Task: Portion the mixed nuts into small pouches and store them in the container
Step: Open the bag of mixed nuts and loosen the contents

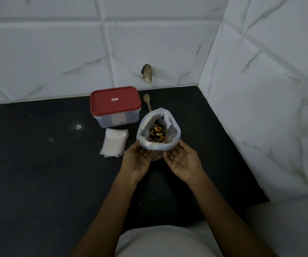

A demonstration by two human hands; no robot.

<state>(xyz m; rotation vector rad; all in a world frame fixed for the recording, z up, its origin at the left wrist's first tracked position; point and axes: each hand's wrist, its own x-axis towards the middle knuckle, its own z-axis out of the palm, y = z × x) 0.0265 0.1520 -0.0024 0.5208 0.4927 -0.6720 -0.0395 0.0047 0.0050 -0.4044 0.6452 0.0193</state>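
White nut bag (156, 146) stands mouth-up, cupped in grip of left hand (137, 159) and right hand (183, 160).

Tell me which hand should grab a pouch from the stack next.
Probably left. The stack of pouches lies on the counter just beside the left hand, while the right hand is on the far side of the bag of nuts and would have to cross it.
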